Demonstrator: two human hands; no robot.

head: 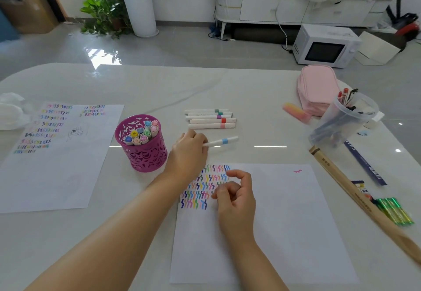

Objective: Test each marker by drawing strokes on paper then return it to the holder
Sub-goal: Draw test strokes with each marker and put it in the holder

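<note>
Left hand fingers pinch the marker by its very end, so it may slip; right hand curled, contents unclear.

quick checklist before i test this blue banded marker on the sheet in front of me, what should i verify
1. Grip: ok. The left hand holds the white marker with a blue band by one end.
2. Cap off: cannot tell, the marker is blurred.
3. Is the right hand free: ok, it is loosely curled over the sheet with nothing seen in it.
4. Room on the white paper sheet: ok, coloured strokes fill only its upper left corner.
5. Is the purple cut-out holder upright: ok, it stands beside the left wrist.
</note>
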